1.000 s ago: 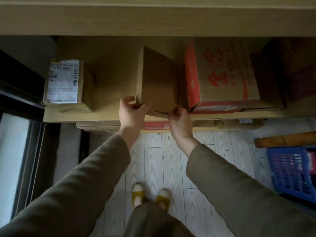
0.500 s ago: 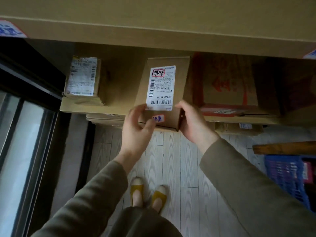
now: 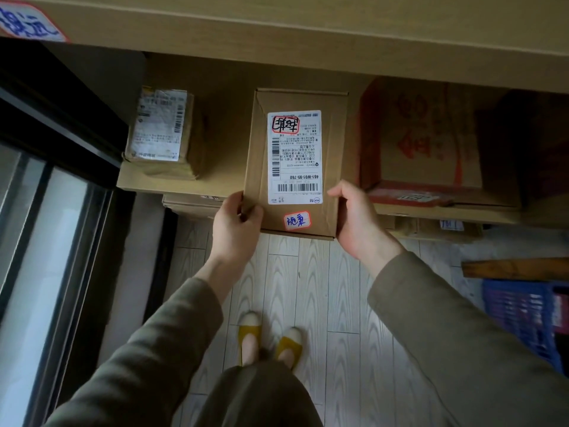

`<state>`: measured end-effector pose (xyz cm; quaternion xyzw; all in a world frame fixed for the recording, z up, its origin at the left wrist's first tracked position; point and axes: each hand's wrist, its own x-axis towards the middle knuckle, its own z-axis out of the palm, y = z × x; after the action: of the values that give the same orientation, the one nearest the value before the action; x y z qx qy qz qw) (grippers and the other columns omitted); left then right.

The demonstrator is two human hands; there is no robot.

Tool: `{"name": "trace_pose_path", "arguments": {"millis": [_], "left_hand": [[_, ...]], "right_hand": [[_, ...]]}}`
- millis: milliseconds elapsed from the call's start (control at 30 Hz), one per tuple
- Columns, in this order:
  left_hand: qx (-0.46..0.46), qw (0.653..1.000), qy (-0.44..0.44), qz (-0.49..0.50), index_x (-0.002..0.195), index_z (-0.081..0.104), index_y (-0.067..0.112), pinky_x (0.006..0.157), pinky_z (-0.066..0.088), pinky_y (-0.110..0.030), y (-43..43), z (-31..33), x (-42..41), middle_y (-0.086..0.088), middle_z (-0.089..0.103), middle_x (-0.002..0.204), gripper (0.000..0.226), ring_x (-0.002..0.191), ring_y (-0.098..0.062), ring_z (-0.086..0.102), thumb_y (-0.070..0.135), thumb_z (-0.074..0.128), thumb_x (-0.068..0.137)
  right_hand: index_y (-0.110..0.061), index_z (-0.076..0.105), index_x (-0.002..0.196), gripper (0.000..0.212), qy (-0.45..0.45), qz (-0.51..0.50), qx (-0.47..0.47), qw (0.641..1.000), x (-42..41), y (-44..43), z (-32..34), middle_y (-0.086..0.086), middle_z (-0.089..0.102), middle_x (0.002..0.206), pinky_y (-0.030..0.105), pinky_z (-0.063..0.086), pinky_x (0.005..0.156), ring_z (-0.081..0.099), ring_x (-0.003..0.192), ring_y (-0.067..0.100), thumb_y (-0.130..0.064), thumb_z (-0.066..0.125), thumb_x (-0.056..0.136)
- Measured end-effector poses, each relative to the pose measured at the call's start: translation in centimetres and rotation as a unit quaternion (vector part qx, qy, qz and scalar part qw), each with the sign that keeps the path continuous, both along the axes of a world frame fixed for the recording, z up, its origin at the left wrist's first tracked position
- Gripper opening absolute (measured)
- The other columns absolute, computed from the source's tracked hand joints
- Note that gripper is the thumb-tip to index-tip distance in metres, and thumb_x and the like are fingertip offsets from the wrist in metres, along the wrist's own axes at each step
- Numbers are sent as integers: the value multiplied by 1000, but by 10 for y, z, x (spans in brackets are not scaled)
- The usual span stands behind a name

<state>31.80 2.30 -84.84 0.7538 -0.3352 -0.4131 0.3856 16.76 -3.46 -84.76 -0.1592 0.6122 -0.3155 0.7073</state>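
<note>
A flat brown cardboard parcel (image 3: 331,143) lies label-up on the wooden shelf (image 3: 215,183), its near end sticking out past the shelf's front edge. A white shipping label with barcodes covers its top, and a small red-edged sticker sits near the front. My left hand (image 3: 235,226) grips the parcel's near left corner, thumb on top. My right hand (image 3: 354,214) grips the near right corner with the thumb curled over the edge.
A small taped parcel (image 3: 163,131) stands at the shelf's left end. A red-printed carton (image 3: 428,143) sits close on the right. Another shelf board (image 3: 277,32) hangs above. Lower boxes (image 3: 191,204), a blue crate (image 3: 523,315) and a dark window frame (image 3: 77,192) border the floor.
The parcel stood on edge a second ago; it has been turned flat with the label up. Both hands shifted to its near corners.
</note>
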Motion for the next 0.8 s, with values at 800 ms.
{"name": "trace_pose_path", "arguments": {"millis": [800], "left_hand": [[135,937,238,-217,116,53,13,66,47,-29,71,161,-120,-2,65,108,27,88,-14,62,14,58,90]], "right_hand": [[-23,62,99,26,100,-218,-58,969,-130,195,150,11,67,100,47,52,87,64,94,28,-5,49,84]]}}
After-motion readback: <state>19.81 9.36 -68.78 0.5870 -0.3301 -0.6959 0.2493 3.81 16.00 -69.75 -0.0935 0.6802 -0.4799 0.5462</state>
